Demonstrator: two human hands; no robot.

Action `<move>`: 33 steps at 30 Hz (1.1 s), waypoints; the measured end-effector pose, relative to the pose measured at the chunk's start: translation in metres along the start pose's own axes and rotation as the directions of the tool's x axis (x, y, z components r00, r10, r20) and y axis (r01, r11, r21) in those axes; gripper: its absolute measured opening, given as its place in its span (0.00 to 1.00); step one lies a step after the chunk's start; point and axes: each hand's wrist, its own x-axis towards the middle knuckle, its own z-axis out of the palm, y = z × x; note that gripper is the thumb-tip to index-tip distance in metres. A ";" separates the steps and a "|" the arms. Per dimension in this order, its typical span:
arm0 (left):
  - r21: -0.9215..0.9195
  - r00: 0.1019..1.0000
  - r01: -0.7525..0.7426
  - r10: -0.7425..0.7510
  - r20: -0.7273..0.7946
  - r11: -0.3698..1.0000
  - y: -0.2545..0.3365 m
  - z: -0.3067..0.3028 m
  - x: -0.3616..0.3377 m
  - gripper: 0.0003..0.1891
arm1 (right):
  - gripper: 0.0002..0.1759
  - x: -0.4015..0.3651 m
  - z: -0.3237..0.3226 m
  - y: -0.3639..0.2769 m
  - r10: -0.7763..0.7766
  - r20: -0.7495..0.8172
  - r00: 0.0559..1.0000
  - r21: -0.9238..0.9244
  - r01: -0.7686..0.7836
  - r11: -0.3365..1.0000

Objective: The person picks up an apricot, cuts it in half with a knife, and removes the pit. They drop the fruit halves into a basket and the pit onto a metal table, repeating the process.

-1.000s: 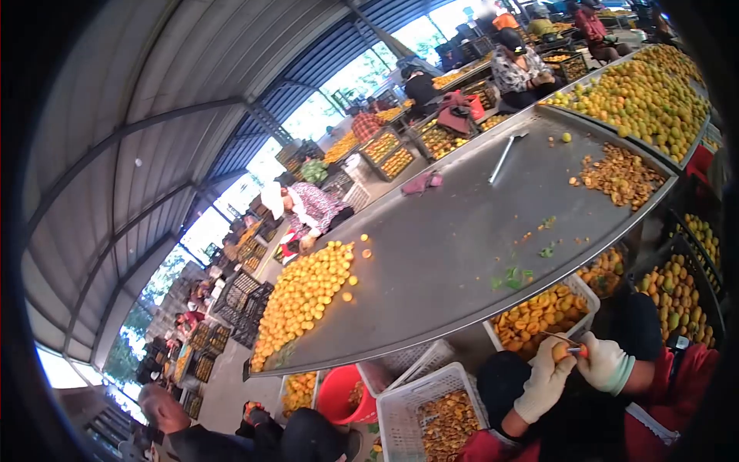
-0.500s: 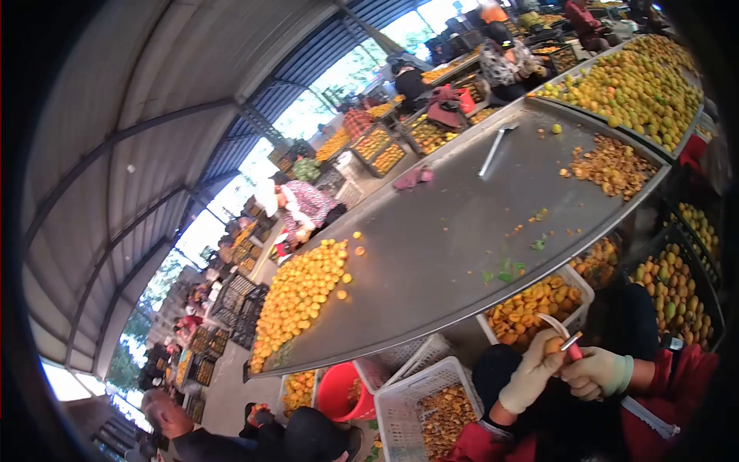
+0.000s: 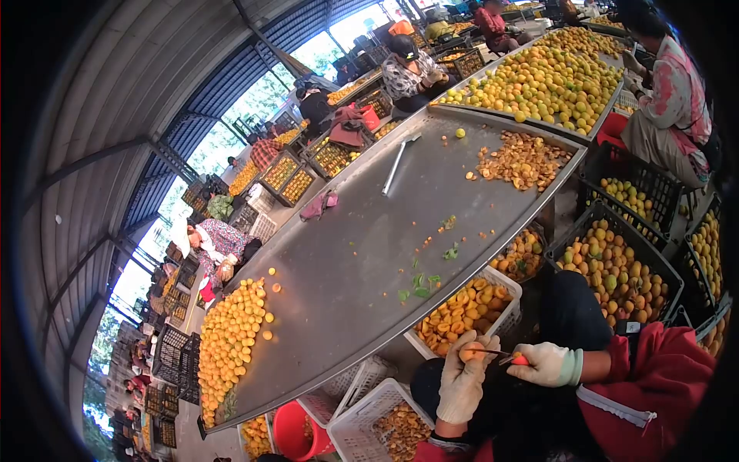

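Note:
In the lower right of the head view, my gloved left hand [image 3: 462, 385] is closed around an orange apricot [image 3: 471, 352], holding it up between thumb and fingers. My gloved right hand [image 3: 548, 365] grips a small knife [image 3: 520, 359] by its red handle. The dark thin blade points left and lies against the apricot. Just beyond my left hand stands a white crate [image 3: 511, 316] of halved apricots. Left of my left forearm is another white crate [image 3: 354, 433], holding brownish pieces that look like pits and scraps.
A long metal table [image 3: 346, 262] slopes across the middle, bearing a pile of apricots [image 3: 235, 339], scraps [image 3: 523, 160], leaves and a metal tool [image 3: 396, 165]. Black crates [image 3: 668, 296] of fruit stand at right. A red bucket [image 3: 289, 431] is below the table. Several people work around.
The view has swung right, so the table appears further left. The knife blade, earlier raised clear beside the apricot, now lies against it; both hands keep their holds.

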 end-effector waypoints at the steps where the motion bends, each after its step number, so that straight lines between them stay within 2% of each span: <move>1: 0.025 1.000 0.006 -0.005 -0.019 1.000 -0.001 0.000 0.000 0.28 | 0.20 0.000 0.002 0.001 0.006 0.008 1.000 -0.022 -0.006 1.000; 5: 0.026 1.000 -0.026 0.026 -0.015 0.999 -0.006 0.001 -0.001 0.27 | 0.19 0.000 0.012 -0.003 0.038 -0.047 0.998 -0.101 -0.043 0.994; 7: 0.211 0.994 -0.095 0.102 -0.023 0.973 -0.006 0.004 -0.003 0.25 | 0.18 -0.001 0.015 -0.008 0.070 -0.082 0.994 -0.159 -0.083 0.984; 8: 0.208 0.995 -0.090 0.097 -0.021 0.974 -0.004 0.006 -0.003 0.25 | 0.18 0.000 0.014 -0.007 0.077 -0.084 0.994 -0.159 -0.089 0.983; 10: 0.511 0.988 -0.127 0.156 -0.013 0.850 0.001 0.008 -0.004 0.24 | 0.17 0.005 0.015 -0.005 0.038 -0.055 0.998 -0.230 -0.049 0.972; 14: 0.601 0.974 -0.173 0.227 -0.015 0.780 -0.002 0.011 -0.002 0.24 | 0.16 0.007 0.023 -0.003 0.027 -0.079 0.997 -0.239 -0.045 0.970; 15: 0.257 0.980 -0.136 0.167 -0.105 0.957 -0.013 0.009 0.001 0.24 | 0.16 0.007 0.029 0.000 0.008 -0.120 0.993 -0.217 -0.034 0.976; 16: -0.128 0.983 -0.098 0.077 -0.166 0.987 -0.018 0.009 0.004 0.24 | 0.16 0.007 0.032 0.001 -0.011 -0.162 0.987 -0.196 -0.021 0.980; 17: -0.254 0.985 -0.077 0.033 -0.172 0.964 -0.020 0.008 0.007 0.25 | 0.16 0.006 0.032 0.001 -0.010 -0.164 0.986 -0.195 -0.023 0.980; 18: -0.254 0.985 -0.074 0.031 -0.171 0.964 -0.022 0.009 0.008 0.25 | 0.16 0.003 0.033 0.001 0.036 -0.136 0.990 -0.199 -0.063 0.978; 20: -0.416 0.995 -0.001 -0.041 -0.093 0.909 -0.022 0.014 0.009 0.29 | 0.16 0.002 0.033 0.001 0.087 -0.106 0.991 -0.204 -0.107 0.973; 21: -0.432 0.998 0.047 -0.030 0.047 0.901 -0.029 0.004 0.013 0.32 | 0.16 0.003 0.032 0.002 0.066 -0.153 0.986 -0.216 -0.099 0.971; 22: -0.433 0.998 0.053 -0.036 0.048 0.900 -0.030 0.000 0.012 0.32 | 0.16 0.003 0.031 0.003 0.045 -0.201 0.979 -0.227 -0.091 0.970; 23: -0.411 0.996 0.092 -0.089 0.027 0.907 -0.027 -0.004 0.012 0.32 | 0.16 0.003 0.026 0.001 0.047 -0.203 0.978 -0.226 -0.094 0.970; 24: -0.389 0.990 0.130 -0.139 0.004 0.912 -0.023 -0.010 0.012 0.32 | 0.16 0.004 0.018 -0.003 0.084 -0.142 0.986 -0.245 -0.117 0.962; 26: -0.348 0.987 0.161 -0.158 0.039 0.923 -0.010 -0.022 0.014 0.29 | 0.16 0.006 0.006 -0.005 0.121 -0.079 0.989 -0.264 -0.138 0.955; 27: -0.105 0.989 0.145 -0.142 0.028 0.984 -0.004 -0.026 0.014 0.27 | 0.17 0.006 0.002 -0.005 0.099 -0.039 0.994 -0.286 -0.106 0.952; 28: 0.145 0.992 0.121 -0.125 0.020 0.982 0.004 -0.028 0.013 0.25 | 0.17 0.007 -0.001 -0.006 0.077 0.001 0.997 -0.306 -0.073 0.949; 29: 0.307 0.991 0.123 -0.133 0.011 0.944 0.014 -0.024 0.014 0.23 | 0.18 0.008 -0.002 -0.008 0.084 0.006 0.996 -0.302 -0.079 0.950; 30: 0.308 0.991 0.122 -0.132 0.012 0.944 0.016 -0.024 0.014 0.23 | 0.18 0.008 -0.001 -0.008 0.083 0.004 0.997 -0.302 -0.078 0.950; 32: 0.661 0.999 -0.015 -0.015 0.040 0.751 0.018 -0.026 0.014 0.24 | 0.18 0.009 0.004 -0.007 0.081 -0.026 0.996 -0.281 -0.085 0.956; 33: 0.439 0.999 0.012 -0.025 0.024 0.899 0.008 -0.027 0.013 0.25 | 0.19 0.007 0.010 -0.007 0.092 -0.048 0.995 -0.241 -0.100 0.965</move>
